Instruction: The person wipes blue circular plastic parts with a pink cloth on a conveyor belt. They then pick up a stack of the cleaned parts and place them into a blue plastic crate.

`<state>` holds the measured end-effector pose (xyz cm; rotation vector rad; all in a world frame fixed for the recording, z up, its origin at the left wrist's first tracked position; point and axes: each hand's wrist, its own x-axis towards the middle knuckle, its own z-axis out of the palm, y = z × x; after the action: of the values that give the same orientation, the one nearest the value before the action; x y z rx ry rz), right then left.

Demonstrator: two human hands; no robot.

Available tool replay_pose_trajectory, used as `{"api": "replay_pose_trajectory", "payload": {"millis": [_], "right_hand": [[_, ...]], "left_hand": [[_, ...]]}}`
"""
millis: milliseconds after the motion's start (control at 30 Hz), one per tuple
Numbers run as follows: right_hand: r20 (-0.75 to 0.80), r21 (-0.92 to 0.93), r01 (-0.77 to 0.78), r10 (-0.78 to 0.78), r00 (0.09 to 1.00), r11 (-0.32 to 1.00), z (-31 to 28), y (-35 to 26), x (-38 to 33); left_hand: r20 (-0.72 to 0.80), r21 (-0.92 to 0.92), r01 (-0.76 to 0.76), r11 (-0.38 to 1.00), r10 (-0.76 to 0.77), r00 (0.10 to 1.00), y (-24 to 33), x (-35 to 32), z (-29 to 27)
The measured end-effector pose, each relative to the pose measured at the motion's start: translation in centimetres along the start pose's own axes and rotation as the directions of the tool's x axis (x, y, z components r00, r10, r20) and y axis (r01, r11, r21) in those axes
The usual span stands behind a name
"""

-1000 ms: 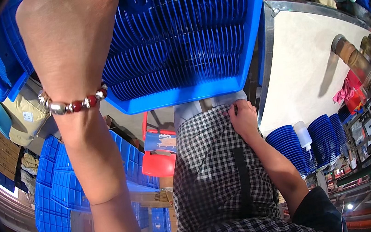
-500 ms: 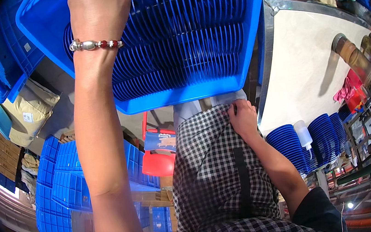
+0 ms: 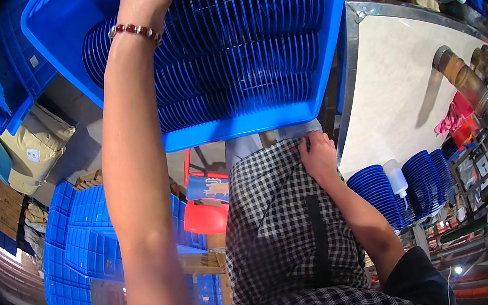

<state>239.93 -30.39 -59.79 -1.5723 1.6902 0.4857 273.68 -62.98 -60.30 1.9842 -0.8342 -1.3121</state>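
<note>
A large blue plastic bin (image 3: 217, 132) fills the top of the view, packed with rows of thin blue round plates (image 3: 232, 56) standing on edge. My left hand (image 3: 146, 0) reaches over the plates at the bin's left side, a beaded bracelet (image 3: 134, 30) on its wrist. Its fingers run past the top edge of the picture, so what they touch is hidden. My right hand (image 3: 319, 156) rests on the black-and-white checked apron (image 3: 281, 209) over my lap, fingers lying loosely on the cloth near its far edge.
On the right stands a pale-topped table (image 3: 406, 84) with a metal edge, bearing a brown cylinder (image 3: 461, 83). Stacks of blue plates (image 3: 377, 194) and a white squeeze bottle (image 3: 396, 178) sit nearer. To the left are blue crates (image 3: 88, 245), a red chair (image 3: 206, 217) and a cream sack (image 3: 33, 145).
My left hand has moved farther over the bin, its wrist turning and shifting slightly right, uncovering plates at the left. My right hand stays on the apron.
</note>
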Motion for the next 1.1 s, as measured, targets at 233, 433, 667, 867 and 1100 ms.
{"api": "replay_pose_trajectory", "payload": {"millis": [233,433,667,867,1100], "right_hand": [[-0.025,-0.014,0.008,-0.008,1.0,1.0,0.2,0.4,0.0],[-0.11,0.025,0.003,0.0,0.994,1.0,0.9,1.2,-0.4],[-0.074,0.273,-0.191,0.218,0.973,0.943,5.0,3.7,-1.8],[-0.056,0.535,-0.197,0.267,0.962,0.822,10.7,3.9,-9.1],[0.01,0.737,-0.241,0.346,0.938,0.631,7.4,4.0,-22.7]], "left_hand": [[-0.073,-0.289,0.087,0.953,-0.112,0.991,-1.5,-0.4,-2.1],[0.017,-0.164,0.192,0.967,-0.192,0.981,-6.3,-17.0,-3.0],[0.487,0.873,-0.366,0.322,-0.539,0.687,-10.8,-42.7,1.3],[0.417,0.908,-0.343,0.243,-0.618,0.667,-13.3,-41.4,1.3],[0.459,0.606,0.139,0.783,-0.487,0.743,-19.9,-40.6,-7.1]]}}
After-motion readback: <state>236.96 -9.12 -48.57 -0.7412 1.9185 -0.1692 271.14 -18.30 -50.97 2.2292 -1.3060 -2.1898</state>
